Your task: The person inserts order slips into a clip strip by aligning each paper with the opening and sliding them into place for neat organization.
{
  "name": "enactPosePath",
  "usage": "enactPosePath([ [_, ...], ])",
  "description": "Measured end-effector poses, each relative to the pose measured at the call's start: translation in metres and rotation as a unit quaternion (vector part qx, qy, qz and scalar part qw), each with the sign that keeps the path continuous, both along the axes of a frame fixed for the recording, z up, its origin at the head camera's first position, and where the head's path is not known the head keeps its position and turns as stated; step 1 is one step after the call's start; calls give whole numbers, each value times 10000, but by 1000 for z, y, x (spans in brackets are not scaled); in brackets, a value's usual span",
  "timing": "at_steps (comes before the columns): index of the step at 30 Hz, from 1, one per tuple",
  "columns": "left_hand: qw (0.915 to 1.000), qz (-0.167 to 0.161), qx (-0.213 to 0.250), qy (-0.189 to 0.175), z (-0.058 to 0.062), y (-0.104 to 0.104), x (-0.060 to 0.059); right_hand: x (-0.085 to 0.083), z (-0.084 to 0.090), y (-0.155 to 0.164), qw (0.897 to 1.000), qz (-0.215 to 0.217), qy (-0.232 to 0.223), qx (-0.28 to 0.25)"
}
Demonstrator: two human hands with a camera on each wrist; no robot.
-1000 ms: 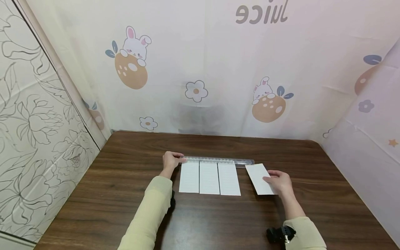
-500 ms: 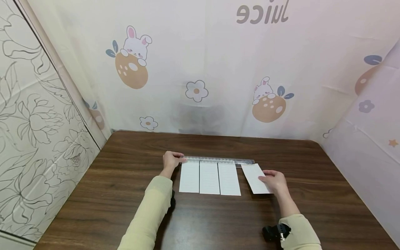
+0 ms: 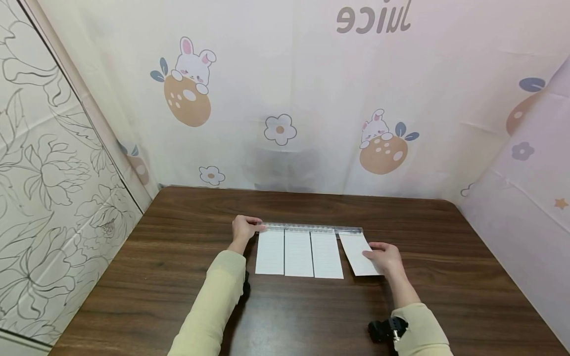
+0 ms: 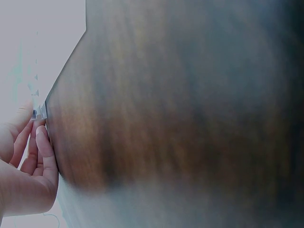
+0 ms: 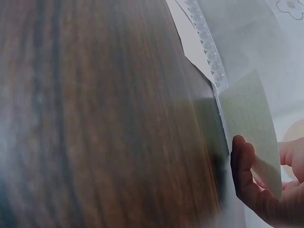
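Observation:
A clear plastic strip (image 3: 349, 230) with a toothed or ringed row lies across the table. My left hand (image 3: 244, 228) pinches its left end; in the left wrist view thumb and fingers meet at the strip's end (image 4: 40, 113). Three white lined cards (image 3: 269, 251) sit side by side with their top edges at the strip. A fourth white card (image 3: 357, 254) is pinched at its right edge by my right hand (image 3: 386, 258). Its top edge meets the strip's right part, and the card slants. The right wrist view shows this card (image 5: 249, 118) tilted up off the wood.
The dark wood-grain table (image 3: 289, 316) extends around the cards on every side. Behind it hangs a pale printed curtain (image 3: 285, 89), with a floral panel (image 3: 53, 173) on the left. A black wrist camera (image 3: 386, 330) sits on the right forearm.
My right hand has moved left with the fourth card, bringing its top edge to the strip beside the third card. The left hand, strip and other cards stay put.

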State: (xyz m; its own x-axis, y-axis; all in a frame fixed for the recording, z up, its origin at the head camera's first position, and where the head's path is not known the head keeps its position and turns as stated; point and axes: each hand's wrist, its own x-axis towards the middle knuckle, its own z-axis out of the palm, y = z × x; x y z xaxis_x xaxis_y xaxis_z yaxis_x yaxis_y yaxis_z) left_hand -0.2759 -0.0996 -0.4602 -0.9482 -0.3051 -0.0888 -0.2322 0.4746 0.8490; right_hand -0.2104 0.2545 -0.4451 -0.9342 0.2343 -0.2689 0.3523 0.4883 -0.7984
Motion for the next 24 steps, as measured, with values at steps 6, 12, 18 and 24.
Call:
enactPosePath([
  [6, 10000, -9, 1, 24, 0, 0, 0, -2, -1, -3, 10000, -52, 25, -26],
  [12, 10000, -10, 10, 18, 0, 0, 0, -5, -3, -6, 9996, -241, -89, -140],
  [18, 10000, -23, 16, 47, -1, 0, 0, -5, -2, -8, 9994, -222, -183, -212],
  [24, 10000, -9, -17, 21, -2, 0, -1, -4, -2, -10, 9992, -230, -207, -241],
])
